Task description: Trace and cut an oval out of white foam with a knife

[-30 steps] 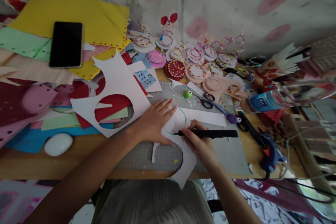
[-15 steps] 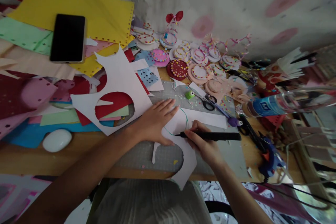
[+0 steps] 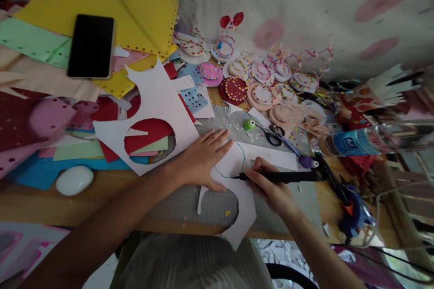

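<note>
My left hand point(image 3: 206, 159) lies flat with its fingers spread, pressing on a white sheet point(image 3: 246, 210) that has a round cut-out at its lower part. Held in my right hand point(image 3: 269, 187) is a black pen point(image 3: 288, 175), nearly level, its tip touching the sheet just right of my left thumb. A thin green curved line point(image 3: 244, 156) runs on the paper between the two hands. Under the sheet is a grey cutting mat point(image 3: 183, 198). Left of my hand, another white sheet point(image 3: 159, 95) shows a round hole and ragged edges.
A phone point(image 3: 91, 46) rests on yellow sheets point(image 3: 142, 18). Several small decorated paper hats point(image 3: 233, 90) stand at the back. Scissors point(image 3: 273, 137), a plastic bottle point(image 3: 352, 142) and a blue glue gun point(image 3: 356, 216) are on the right. A white oval object point(image 3: 74, 179) sits near the front edge.
The pen tip has moved right along the paper, and the green line behind it is longer. My left hand stays flat in place. The whole view has shifted slightly.
</note>
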Available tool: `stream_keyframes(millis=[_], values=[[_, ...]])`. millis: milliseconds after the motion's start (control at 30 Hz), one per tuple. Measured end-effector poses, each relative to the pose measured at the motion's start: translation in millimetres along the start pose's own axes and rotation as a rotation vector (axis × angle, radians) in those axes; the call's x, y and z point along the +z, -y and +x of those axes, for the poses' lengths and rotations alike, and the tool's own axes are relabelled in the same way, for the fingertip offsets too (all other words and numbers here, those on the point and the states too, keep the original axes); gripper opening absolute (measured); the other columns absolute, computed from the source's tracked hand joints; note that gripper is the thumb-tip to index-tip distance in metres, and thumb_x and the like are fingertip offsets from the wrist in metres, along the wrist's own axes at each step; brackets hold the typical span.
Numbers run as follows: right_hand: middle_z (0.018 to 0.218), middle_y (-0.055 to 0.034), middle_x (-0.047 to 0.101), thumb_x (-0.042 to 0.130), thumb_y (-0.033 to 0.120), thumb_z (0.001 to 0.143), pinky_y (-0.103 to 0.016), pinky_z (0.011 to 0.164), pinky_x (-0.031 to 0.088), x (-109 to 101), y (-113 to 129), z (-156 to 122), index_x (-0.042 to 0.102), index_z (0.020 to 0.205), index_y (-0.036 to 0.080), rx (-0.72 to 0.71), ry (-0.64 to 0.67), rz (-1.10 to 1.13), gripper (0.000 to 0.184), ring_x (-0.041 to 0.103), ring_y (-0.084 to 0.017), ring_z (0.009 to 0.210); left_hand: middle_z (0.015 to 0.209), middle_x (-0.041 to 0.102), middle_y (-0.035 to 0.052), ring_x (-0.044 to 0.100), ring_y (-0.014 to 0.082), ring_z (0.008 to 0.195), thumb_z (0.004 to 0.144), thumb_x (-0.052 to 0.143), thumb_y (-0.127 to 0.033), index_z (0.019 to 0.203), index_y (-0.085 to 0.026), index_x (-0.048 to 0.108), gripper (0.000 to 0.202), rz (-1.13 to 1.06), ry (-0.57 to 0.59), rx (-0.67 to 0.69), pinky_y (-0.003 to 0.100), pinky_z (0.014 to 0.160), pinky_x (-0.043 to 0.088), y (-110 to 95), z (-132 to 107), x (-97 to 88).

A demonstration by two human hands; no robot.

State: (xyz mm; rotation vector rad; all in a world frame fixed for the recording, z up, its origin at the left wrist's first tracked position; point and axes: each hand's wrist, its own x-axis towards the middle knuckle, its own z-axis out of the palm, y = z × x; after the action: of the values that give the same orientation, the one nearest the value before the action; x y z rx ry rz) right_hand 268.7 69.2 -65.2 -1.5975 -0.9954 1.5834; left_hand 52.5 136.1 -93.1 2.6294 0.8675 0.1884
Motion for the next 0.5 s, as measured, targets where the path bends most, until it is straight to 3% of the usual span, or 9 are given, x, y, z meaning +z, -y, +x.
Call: stream_keyframes(millis=[233,500], values=[[0.053,0.0068,0.044,0.074,0.043,0.078,-0.022,0.041,0.019,-12.1,8.9,10.7,0.045,0.069,0.021,-0.026,0.177,-0.093,0.037,0.035,-0.007,0.046,0.16,0.013,0.0231,0.007,0.0328,0.149,0.061,0.065,-0.079,0.15,-0.006,0.024,0.122,0.0,0.008,-0.007,0.041,0.12,0.004,-0.8,0.1,-1.6],[0.053,0.007,0.044,0.077,0.047,0.073,-0.023,0.04,0.017,-21.1,18.1,20.8,0.047,0.069,0.022,0.019,0.208,-0.128,0.04,0.032,-0.007,0.044,0.16,0.013,0.0221,0.008,0.033,0.149,0.061,0.066,-0.078,0.15,-0.007,0.022,0.122,-0.007,-0.013,-0.007,0.042,0.12,0.004,-0.1,-0.3,0.9]])
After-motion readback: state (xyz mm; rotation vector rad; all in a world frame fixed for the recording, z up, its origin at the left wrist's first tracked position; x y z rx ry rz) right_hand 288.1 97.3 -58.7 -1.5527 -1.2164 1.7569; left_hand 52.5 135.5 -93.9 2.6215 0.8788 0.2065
